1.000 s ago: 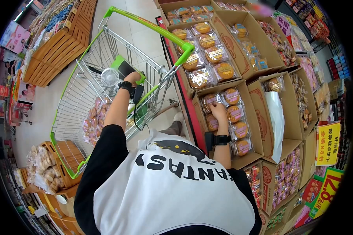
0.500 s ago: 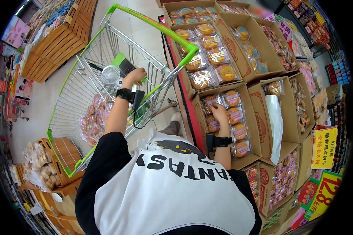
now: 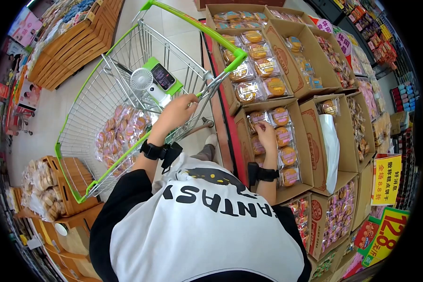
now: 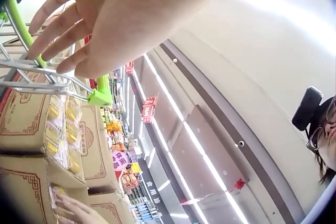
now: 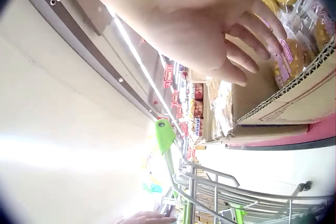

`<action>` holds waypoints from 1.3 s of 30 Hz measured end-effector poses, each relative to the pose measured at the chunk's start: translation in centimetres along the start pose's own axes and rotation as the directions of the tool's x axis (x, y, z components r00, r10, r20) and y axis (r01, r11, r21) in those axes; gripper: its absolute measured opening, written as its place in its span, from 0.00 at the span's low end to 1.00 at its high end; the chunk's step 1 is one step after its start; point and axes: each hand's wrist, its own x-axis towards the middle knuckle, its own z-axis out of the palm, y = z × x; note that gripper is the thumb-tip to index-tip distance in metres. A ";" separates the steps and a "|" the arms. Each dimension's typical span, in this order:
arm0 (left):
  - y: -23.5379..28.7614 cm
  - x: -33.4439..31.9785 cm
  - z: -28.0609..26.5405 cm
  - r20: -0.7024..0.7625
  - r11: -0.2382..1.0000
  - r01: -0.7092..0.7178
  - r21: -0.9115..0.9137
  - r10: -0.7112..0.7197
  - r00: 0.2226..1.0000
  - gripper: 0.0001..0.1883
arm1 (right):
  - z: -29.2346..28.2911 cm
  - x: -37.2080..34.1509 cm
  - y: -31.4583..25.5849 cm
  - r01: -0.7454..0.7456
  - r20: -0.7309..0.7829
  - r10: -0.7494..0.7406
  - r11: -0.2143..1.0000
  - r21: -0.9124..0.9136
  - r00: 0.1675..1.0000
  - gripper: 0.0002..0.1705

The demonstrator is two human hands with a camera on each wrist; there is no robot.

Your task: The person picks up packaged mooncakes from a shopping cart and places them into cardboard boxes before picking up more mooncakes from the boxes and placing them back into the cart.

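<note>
My left hand point(image 3: 177, 113), fingers extended and slightly bent, hovers over the near side of the shopping cart point(image 3: 236, 60). In the left wrist view its fingertips overlap the cart's green rail point(image 4: 19, 22), with nothing in the palm. Beside it in the cart are a white fan point(image 3: 142, 79) and a dark-screened device point(image 3: 163, 76) on a green mount. My right hand point(image 3: 267, 136) reaches into a cardboard box point(image 3: 301, 155), its loosely extended fingers at the wrapped round cakes point(image 5: 286, 58) with pink labels.
A large clear bag of wrapped pastries point(image 3: 120, 136) lies in the cart. More open boxes of wrapped cakes point(image 3: 263, 66) stand around the right hand's box, one with a white plastic sheet point(image 3: 330, 150). A wooden slatted stand point(image 3: 73, 44) is across the aisle.
My left hand has drawn back from the device towards my body, uncovering its screen and the fan's handle. The right hand stays at the same cakes. The view has shifted slightly.
</note>
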 end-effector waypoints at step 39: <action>-7.4 -15.6 -9.5 -0.067 0.903 0.281 -0.326 -0.318 0.946 0.10 | 11.8 -6.7 -25.0 0.101 0.624 -0.481 0.834 0.543 0.616 0.13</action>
